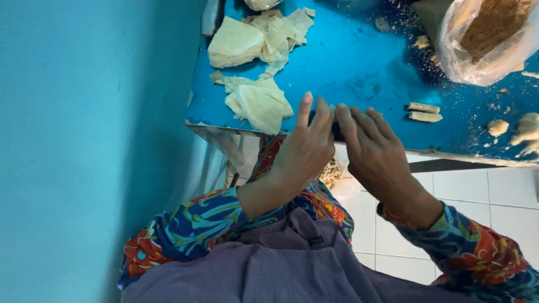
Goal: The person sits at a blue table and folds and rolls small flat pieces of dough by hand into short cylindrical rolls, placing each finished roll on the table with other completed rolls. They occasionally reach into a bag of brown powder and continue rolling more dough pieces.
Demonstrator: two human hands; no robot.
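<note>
My left hand (306, 146) and my right hand (373, 148) meet at the near edge of a blue table (359, 62), fingers pressed together over a small pale wrapper roll (332, 109) that is mostly hidden beneath them. Two finished pale rolls (424, 112) lie just right of my right hand. A folded stack of thin pale wrappers (259, 104) lies just left of my left hand, and a bigger heap of wrappers (252, 36) sits farther back.
A clear plastic bag of brown crumbs (488, 36) stands at the back right, with crumbs scattered around it. Lumps of pale dough (519, 132) lie at the right edge. A teal wall (84, 140) runs close on the left. White floor tiles (483, 202) show below.
</note>
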